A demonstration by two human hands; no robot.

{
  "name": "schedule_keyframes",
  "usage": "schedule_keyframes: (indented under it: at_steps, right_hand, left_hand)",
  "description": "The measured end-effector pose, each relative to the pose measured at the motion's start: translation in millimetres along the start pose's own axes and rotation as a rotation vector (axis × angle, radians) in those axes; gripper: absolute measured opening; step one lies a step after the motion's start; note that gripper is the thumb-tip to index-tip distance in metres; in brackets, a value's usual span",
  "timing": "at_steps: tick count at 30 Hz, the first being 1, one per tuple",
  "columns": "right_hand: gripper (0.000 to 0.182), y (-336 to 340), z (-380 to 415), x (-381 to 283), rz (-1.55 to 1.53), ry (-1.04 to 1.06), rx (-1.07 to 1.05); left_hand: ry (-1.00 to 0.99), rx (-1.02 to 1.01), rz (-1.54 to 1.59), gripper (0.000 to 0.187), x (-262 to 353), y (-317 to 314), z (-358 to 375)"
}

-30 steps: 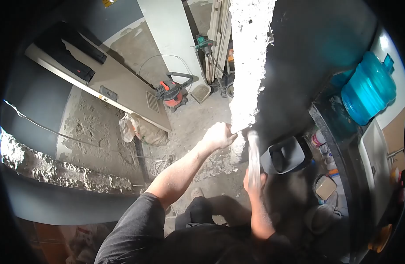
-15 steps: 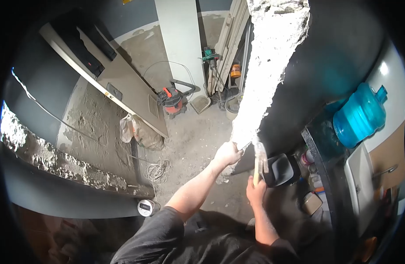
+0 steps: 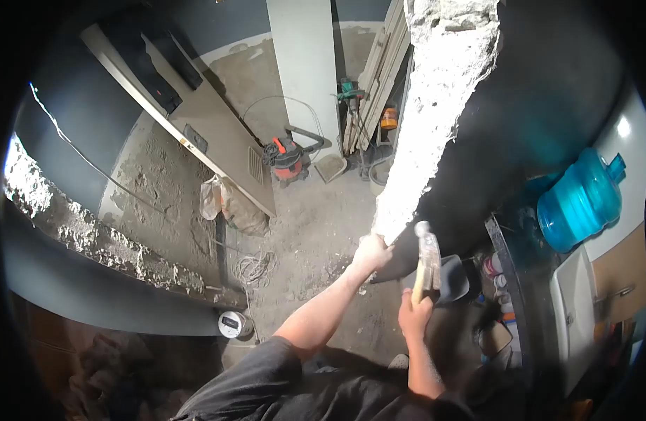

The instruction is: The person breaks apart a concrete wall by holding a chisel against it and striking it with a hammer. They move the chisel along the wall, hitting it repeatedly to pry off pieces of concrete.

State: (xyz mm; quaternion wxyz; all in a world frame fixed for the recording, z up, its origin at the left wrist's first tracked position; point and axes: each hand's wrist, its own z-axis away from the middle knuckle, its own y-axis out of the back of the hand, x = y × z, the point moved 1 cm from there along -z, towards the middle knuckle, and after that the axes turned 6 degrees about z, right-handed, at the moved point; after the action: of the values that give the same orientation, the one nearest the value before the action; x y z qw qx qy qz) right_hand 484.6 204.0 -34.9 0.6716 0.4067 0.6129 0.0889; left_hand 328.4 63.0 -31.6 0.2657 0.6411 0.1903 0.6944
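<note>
My left hand is closed at the lower part of the rough, brightly lit wall edge; what its fingers hold is too small and washed out to name. My right hand grips the yellowish handle of a hammer. The hammer's head points up, a short way right of the wall edge and apart from it. Both forearms reach forward from dark sleeves.
A red and black vacuum stands by a leaning door, near a filled sack. Coiled cable and a white bucket are at left. At right are a blue water bottle, a sink and a dark tub.
The hammer and my right hand have moved right and away from the wall edge. My left hand stays at the wall edge while the whole view has shifted slightly.
</note>
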Motion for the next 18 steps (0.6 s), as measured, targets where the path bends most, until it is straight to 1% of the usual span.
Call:
schedule_keyframes:
  at_steps: [1, 2, 3, 5, 6, 7, 9, 11, 13, 14, 15, 16, 17, 18]
  right_hand:
    - [0.032, 6, 10, 1, 0.002, 0.018, 0.070]
    - [0.030, 12, 4, -7, -0.108, 0.349, 0.250]
    - [0.020, 23, 10, -23, -0.261, 0.348, 0.259]
    - [0.018, 32, -1, -19, -0.257, 0.532, 0.253]
    - [0.024, 31, -8, -30, -0.249, 0.691, 0.401]
    - [0.019, 29, -7, -30, -0.159, 0.655, 0.408]
    - [0.019, 4, -12, -14, 0.264, 0.726, 0.404]
    - [0.035, -14, -17, 10, -0.046, -0.026, -0.107]
    - [0.030, -14, -8, 18, -0.082, 0.025, 0.046]
    - [0.027, -3, -2, 8, -0.053, -0.116, -0.014]
    - [0.027, 3, 3, 7, -0.049, -0.122, -0.019]
    - [0.025, 9, 2, 5, -0.126, 0.077, 0.107]
    - [0.024, 14, 1, 4, -0.205, 0.279, 0.232]
    - [0.023, 23, 4, -2, -0.103, 0.296, 0.231]
  left_hand:
    - [0.012, -0.022, -0.005, 0.035, -6, -6, 5]
    - [-0.004, -0.034, -0.033, 0.035, -2, -5, 5]
    - [-0.006, -0.028, -0.032, 0.035, -1, -4, 1]
    - [0.014, -0.018, -0.012, 0.036, -1, -7, 7]
    - [0.015, -0.032, -0.020, 0.037, 0, -7, 7]
    - [0.015, -0.030, -0.020, 0.037, 2, -7, 8]
    - [0.013, -0.007, 0.003, 0.040, -2, -10, 7]
    - [0.023, 0.022, 0.030, 0.041, -6, -14, 10]
    - [0.031, 0.068, 0.060, 0.041, 2, 0, 7]
    - [0.111, -0.033, 0.061, 0.039, 13, 11, 14]
    - [0.191, -0.142, 0.060, 0.038, 18, 14, 20]
    - [0.050, -0.002, 0.097, 0.037, -4, -5, 14]
    - [0.049, 0.000, 0.098, 0.037, -11, -11, 18]
    - [-0.055, -0.002, 0.067, 0.034, -14, -15, 25]
